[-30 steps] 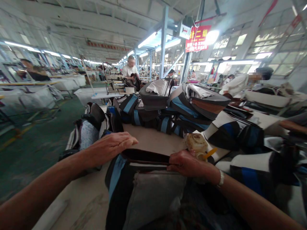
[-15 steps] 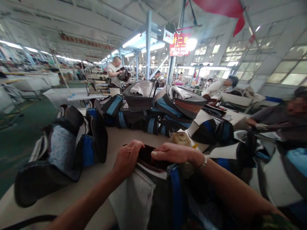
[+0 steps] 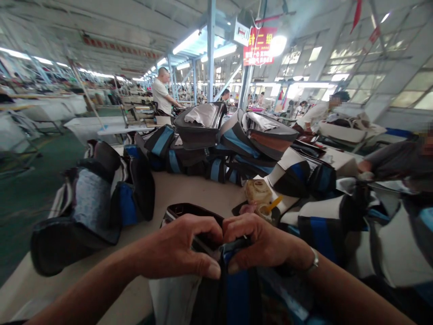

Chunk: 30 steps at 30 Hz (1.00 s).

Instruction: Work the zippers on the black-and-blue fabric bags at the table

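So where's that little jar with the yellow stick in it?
In the head view the jar sits on the table, right of centre, just beyond the right hand and in front of the pile of bags.

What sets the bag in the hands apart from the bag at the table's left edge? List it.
The held bag stands upright with its rim gripped by the left hand and right hand; the left bag lies slumped on its side, untouched. The held bag's rim is pinched together; the left bag sags with its grey panel showing. Both are black with blue stripes and rest on the table.
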{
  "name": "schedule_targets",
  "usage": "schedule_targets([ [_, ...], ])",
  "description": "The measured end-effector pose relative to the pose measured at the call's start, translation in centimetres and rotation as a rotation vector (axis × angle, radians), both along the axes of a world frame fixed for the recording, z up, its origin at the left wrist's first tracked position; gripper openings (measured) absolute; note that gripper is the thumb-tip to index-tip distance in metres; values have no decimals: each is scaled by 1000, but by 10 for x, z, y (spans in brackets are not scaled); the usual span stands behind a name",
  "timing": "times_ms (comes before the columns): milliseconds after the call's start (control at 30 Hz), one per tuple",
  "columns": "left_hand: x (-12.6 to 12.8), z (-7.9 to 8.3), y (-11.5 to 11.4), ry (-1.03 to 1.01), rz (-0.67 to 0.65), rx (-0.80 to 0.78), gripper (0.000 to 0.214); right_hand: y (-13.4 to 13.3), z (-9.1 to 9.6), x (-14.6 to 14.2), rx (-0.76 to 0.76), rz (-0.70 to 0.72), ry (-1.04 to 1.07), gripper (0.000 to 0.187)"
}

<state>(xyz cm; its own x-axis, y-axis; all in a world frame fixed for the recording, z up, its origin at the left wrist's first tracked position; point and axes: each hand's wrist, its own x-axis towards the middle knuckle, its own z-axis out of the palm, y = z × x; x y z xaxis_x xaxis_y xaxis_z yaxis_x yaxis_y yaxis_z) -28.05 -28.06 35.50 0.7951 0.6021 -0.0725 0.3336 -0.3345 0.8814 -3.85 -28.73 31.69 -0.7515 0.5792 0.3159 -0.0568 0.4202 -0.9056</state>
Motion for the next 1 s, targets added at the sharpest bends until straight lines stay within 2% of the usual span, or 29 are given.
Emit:
schedule_targets([
  [167, 1, -2, 1, 3, 61, -81, 35, -1, 8, 6, -60, -53, -33, 31],
  [367, 4, -3, -1, 74, 104, -72, 21, -6, 18, -1, -139, -161, -148, 36],
  [500, 8, -2, 0, 103, 161, -114, 12, -3, 17, -5, -172, -134, -158, 34],
  [633, 5, -4, 0, 97, 136, -156, 17, -3, 15, -5, -260, -103, -96, 30],
  [800, 3, -4, -2, 82, 115, -91, 26, -6, 13, -9, -329, -143, -55, 21],
  [900, 4, -3, -2, 70, 119, -50, 19, -8, 11, -12, -367, -185, -57, 14],
  [1000, 5, -4, -3, 51, 93, 4, 13, -10, 8, -14, -326, -246, -60, 11],
])
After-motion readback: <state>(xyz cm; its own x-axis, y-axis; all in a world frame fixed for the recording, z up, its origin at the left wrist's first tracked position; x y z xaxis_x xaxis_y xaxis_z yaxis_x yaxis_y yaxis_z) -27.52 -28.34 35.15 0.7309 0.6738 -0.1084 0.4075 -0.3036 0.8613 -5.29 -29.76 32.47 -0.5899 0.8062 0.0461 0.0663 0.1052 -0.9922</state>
